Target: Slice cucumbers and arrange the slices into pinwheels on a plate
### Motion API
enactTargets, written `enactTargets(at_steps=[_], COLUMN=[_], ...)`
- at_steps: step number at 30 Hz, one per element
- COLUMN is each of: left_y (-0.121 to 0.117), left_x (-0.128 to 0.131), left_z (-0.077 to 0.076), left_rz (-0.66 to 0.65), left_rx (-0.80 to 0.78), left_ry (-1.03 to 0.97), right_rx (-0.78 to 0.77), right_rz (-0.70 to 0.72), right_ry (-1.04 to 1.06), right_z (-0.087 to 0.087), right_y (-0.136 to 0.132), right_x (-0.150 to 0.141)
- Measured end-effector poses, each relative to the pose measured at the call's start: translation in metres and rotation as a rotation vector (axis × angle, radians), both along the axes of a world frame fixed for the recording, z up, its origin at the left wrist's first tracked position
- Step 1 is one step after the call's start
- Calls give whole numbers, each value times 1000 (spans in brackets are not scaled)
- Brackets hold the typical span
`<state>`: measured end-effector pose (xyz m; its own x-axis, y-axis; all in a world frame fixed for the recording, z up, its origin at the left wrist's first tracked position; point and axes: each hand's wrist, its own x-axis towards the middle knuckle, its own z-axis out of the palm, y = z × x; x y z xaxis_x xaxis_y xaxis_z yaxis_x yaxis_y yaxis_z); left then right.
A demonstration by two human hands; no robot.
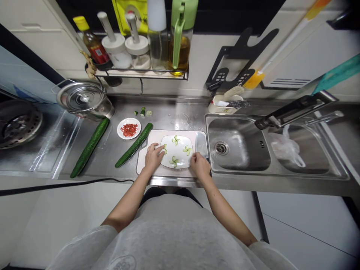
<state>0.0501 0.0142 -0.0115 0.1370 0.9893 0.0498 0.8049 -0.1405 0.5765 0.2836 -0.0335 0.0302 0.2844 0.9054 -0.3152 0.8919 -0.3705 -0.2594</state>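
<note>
A white plate [180,150] lies on a pale cutting board [146,170], with green cucumber slices [174,161] arranged in pinwheel shapes near its edges. My left hand [153,157] is at the plate's left side, its fingers apart and touching the cucumber slices there. At the right rim, my right hand [200,165] has its fingers curled together against the plate's edge. A wide-bladed knife [200,143] lies on the board's right side, partly hidden by my right hand. To the left are a cucumber [134,145] and a longer cucumber [90,148].
A small white dish [129,128] holds chopped red pieces, with cucumber ends [143,111] behind it. A lidded steel pot [86,99] stands at the back left. The sink [239,144] adjoins the board on the right. Above hangs a seasoning rack [140,73].
</note>
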Motion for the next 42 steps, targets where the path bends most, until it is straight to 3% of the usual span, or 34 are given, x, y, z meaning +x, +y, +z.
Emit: enactTargets(at_steps=[4, 11, 20, 33, 38, 42], left_y=[0, -1, -5, -9, -8, -12], left_x=[-2, 1, 3, 6, -4, -31], left_z=[-2, 3, 0, 1, 2, 6], left_rz=[33, -26, -34, -6, 158, 312], left_rx=[37, 56, 46, 13, 50, 22], left_ry=[-17, 91, 129, 65, -95, -181], right_rx=[119, 67, 35, 54, 94, 155], right_rz=[204, 445, 379, 355, 291, 192], right_ry=[92, 86, 123, 158, 224, 302], right_z=[4, -10, -28, -26, -14, -2], right_y=[14, 44, 61, 63, 62, 53], right_x=[-27, -78, -90, -91, -83, -58])
